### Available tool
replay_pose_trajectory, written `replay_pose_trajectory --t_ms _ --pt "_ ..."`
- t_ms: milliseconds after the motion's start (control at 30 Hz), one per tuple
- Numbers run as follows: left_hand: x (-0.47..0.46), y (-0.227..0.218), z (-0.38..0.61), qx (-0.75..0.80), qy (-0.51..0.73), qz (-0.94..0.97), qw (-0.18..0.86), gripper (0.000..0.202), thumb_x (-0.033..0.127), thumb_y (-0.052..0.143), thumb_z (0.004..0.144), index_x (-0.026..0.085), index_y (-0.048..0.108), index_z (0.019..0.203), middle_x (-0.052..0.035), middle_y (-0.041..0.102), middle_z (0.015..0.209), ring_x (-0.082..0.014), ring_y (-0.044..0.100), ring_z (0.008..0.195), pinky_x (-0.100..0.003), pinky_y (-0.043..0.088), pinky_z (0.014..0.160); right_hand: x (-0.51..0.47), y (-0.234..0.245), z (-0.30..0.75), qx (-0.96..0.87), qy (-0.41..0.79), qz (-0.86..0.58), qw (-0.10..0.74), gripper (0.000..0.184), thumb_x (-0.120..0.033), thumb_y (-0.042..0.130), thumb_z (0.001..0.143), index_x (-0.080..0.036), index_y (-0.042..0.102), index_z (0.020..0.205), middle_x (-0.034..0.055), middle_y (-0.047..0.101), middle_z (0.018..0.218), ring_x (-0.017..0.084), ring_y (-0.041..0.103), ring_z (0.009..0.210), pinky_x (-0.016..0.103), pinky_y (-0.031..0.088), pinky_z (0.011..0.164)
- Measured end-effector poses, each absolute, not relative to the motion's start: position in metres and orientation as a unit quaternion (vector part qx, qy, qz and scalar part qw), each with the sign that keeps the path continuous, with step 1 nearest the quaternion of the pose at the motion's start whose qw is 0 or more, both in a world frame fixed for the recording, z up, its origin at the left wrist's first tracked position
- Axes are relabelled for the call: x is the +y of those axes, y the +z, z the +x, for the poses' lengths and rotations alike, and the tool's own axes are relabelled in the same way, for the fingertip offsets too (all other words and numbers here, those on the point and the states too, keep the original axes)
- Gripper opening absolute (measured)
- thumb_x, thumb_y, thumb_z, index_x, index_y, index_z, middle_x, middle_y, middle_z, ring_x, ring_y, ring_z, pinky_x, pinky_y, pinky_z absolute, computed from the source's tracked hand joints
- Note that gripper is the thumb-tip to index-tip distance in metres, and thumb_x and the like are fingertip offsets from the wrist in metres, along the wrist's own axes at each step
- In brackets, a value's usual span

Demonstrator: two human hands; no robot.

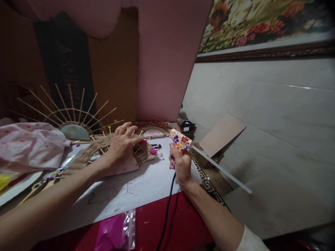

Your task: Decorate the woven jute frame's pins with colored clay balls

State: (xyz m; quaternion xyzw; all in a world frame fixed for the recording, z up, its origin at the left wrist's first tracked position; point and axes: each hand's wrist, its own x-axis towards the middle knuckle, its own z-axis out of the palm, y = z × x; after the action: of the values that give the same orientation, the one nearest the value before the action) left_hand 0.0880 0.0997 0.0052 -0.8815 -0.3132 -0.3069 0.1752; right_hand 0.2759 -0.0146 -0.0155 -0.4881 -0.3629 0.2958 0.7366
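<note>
My right hand [180, 162] is wrapped round the handle of a flower-patterned glue gun [181, 140], its nozzle pointing up and left. A long translucent glue stick [221, 168] juts from its back, and a black cord [168, 212] hangs from the handle. On the left, my left hand [125, 142] is over a curved jute-rope piece [87, 150], fingers bent and apart; whether the fingertips touch it I cannot tell. Thin sticks with yellow and pink tips rise from the rope. Small pink stars [153, 151] sit at its right end. Dotted fabric [125, 166] shows beneath my left wrist.
White paper [146, 184] covers part of the red table [151, 223]. A bag with magenta contents [112, 232] lies at the front. Behind stand a fan of sticks [75, 113] and a small woven arch [153, 127]. Spotted cloth [31, 143] lies left, cardboard [222, 136] right.
</note>
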Motion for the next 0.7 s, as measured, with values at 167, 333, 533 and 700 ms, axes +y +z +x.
replay_pose_trajectory --t_ms 167,333,533,700 --pt "0.095 0.005 0.087 -0.284 -0.311 -0.894 0.153 0.031 0.011 0.055 0.081 0.030 0.072 0.098 -0.0073 0.049 0.130 -0.0333 0.027 0.131 -0.052 0.022 0.106 -0.015 -0.015 0.276 -0.359 0.303 -0.490 0.734 0.034 -0.044 0.065 0.073 -0.019 0.046 0.061 -0.0076 0.042 0.045 0.006 0.034 0.034 0.019 0.029 0.029" --pt "0.089 0.002 0.084 -0.289 -0.319 -0.884 0.183 0.034 0.009 0.053 0.082 0.030 0.069 0.104 -0.0069 0.049 0.130 -0.0325 0.027 0.132 -0.053 0.023 0.106 -0.015 -0.014 0.275 -0.360 0.298 -0.492 0.735 0.036 -0.045 0.065 0.074 -0.018 0.045 0.060 -0.0075 0.042 0.045 0.005 0.034 0.033 0.018 0.029 0.028" --pt "0.083 0.000 0.082 -0.268 -0.290 -0.890 0.229 0.027 0.012 0.057 0.079 0.027 0.072 0.096 -0.0098 0.050 0.127 -0.0362 0.033 0.126 -0.056 0.029 0.102 -0.016 -0.014 0.275 -0.369 0.297 -0.490 0.732 0.036 -0.044 0.065 0.076 -0.017 0.046 0.061 -0.0078 0.042 0.046 0.005 0.033 0.034 0.017 0.029 0.028" --pt "0.083 0.001 0.081 -0.277 -0.294 -0.882 0.244 0.034 0.008 0.055 0.079 0.027 0.070 0.102 -0.0101 0.050 0.127 -0.0356 0.034 0.126 -0.055 0.031 0.100 -0.016 -0.015 0.275 -0.368 0.301 -0.484 0.735 0.035 -0.043 0.065 0.076 -0.017 0.046 0.062 -0.0079 0.042 0.046 0.005 0.033 0.033 0.017 0.029 0.028"
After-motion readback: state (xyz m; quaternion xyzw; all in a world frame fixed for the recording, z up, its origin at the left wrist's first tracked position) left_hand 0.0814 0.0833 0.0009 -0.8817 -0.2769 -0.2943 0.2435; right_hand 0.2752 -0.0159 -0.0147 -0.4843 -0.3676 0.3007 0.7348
